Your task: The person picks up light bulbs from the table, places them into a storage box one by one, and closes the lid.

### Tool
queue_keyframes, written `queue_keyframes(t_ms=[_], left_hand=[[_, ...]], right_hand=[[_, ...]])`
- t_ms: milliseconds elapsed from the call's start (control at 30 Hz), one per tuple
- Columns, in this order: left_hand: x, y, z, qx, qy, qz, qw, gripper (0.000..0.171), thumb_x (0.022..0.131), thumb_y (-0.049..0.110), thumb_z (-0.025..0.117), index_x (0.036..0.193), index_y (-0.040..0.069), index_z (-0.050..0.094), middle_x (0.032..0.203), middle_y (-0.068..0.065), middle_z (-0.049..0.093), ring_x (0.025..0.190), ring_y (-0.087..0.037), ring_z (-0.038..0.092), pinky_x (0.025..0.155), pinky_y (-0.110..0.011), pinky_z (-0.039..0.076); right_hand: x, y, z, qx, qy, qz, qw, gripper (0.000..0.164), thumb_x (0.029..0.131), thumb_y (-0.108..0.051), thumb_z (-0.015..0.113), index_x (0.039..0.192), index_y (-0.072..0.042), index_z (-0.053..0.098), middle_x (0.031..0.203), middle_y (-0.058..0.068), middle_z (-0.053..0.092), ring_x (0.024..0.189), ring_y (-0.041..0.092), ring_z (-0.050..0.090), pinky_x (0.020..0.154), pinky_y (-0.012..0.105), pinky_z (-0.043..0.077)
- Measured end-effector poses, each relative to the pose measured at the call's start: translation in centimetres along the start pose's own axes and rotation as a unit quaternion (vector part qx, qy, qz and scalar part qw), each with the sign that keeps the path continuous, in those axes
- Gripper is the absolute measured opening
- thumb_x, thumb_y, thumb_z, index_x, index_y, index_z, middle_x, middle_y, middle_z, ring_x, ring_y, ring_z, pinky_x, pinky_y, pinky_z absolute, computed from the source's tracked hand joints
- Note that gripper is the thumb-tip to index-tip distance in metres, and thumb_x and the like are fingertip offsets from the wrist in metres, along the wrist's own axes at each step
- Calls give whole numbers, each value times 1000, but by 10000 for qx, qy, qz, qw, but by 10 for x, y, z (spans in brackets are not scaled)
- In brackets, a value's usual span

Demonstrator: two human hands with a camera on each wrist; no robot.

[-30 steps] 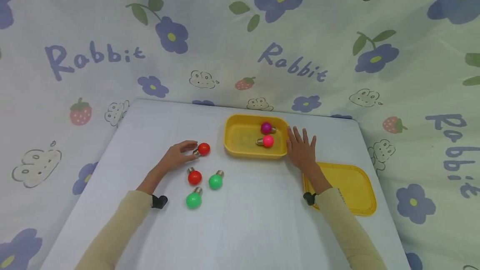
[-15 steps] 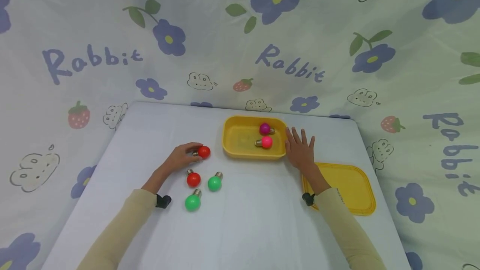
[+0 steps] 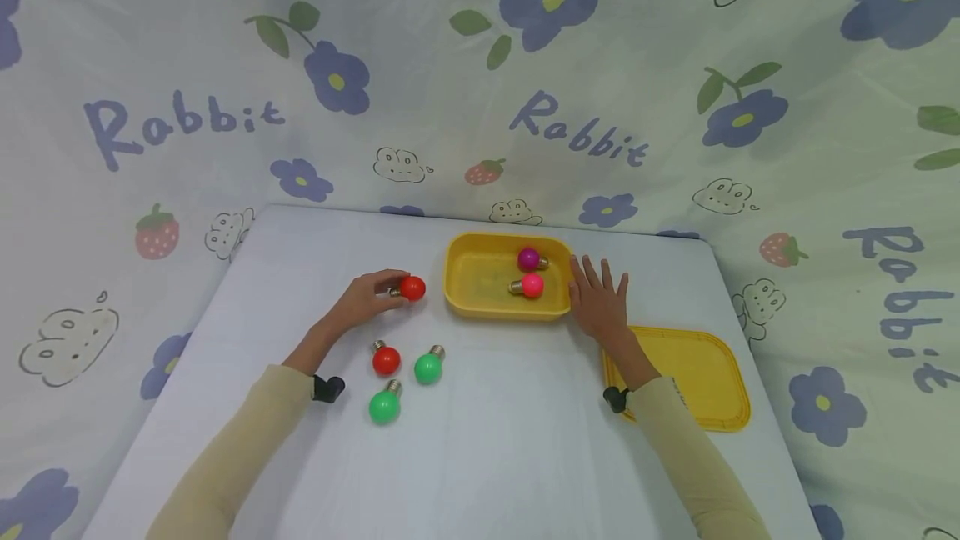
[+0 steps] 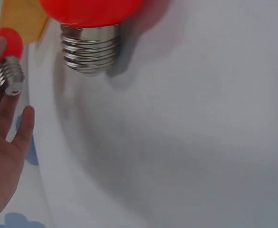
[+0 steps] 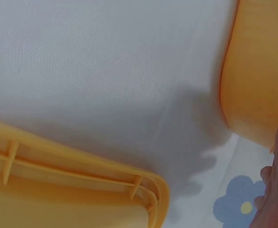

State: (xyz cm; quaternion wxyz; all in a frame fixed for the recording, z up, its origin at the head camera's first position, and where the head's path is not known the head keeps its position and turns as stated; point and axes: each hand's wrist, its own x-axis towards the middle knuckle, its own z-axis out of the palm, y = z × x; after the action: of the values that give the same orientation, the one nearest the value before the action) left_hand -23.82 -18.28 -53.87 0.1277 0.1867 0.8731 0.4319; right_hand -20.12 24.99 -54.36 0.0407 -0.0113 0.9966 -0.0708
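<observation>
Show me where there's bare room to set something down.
Free: front middle of the table, between green bulbs and right sleeve; its far-left corner, beyond the left hand. Crowded: between yellow bin and yellow lid, by the right hand.

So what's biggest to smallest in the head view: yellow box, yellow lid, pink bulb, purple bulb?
1. Yellow lid, partly covered
2. Yellow box
3. Pink bulb and purple bulb, too alike to rank

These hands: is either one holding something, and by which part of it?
The left hand pinches a red bulb by its globe, near the metal base. The right hand, spread beside the yellow tub, grips nothing.
</observation>
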Motion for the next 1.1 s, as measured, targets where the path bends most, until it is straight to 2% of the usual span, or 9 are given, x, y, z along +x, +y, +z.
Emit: queue_keyframes(t_ms=[267,500,733,933,1100], left_hand=[[21,26,-7,-70,146,333,9993,53,90,12,75,139,4,56,135,-16,60,125,-34,56,102,-51,47],[44,49,0,-195,-20,594,9980,52,90,13,76,138,5,57,133,-13,62,123,-30,57,104,-47,46],[66,72,21,-322,-186,919,9951,52,90,11,76,137,1,57,131,-14,62,120,-28,59,105,-45,45],[83,89,43,-147,-370,957,9946,50,91,17,76,136,2,59,128,-12,64,119,-26,59,106,-41,45],[94,94,66,-73,-483,933,9944,50,91,16,75,136,2,59,128,-12,64,118,-26,59,106,-40,45]], right_hand=[[-1,-1,0,83,9,30,10000,59,108,-36,33,162,-19,14,165,10,16,150,39,2,114,66,-8],[0,1,0,68,-51,8,10000,59,109,-36,31,162,-19,12,165,10,14,150,39,0,113,65,-11],[1,1,1,27,-167,-17,9999,58,109,-38,25,162,-20,8,166,9,11,150,39,-1,113,65,-10],[1,2,2,-13,-199,6,9998,59,109,-37,26,162,-20,8,166,9,11,150,39,-3,113,65,-12],[1,1,1,-70,-210,-3,9998,59,109,-38,24,162,-20,8,166,9,10,150,39,-4,113,65,-12]])
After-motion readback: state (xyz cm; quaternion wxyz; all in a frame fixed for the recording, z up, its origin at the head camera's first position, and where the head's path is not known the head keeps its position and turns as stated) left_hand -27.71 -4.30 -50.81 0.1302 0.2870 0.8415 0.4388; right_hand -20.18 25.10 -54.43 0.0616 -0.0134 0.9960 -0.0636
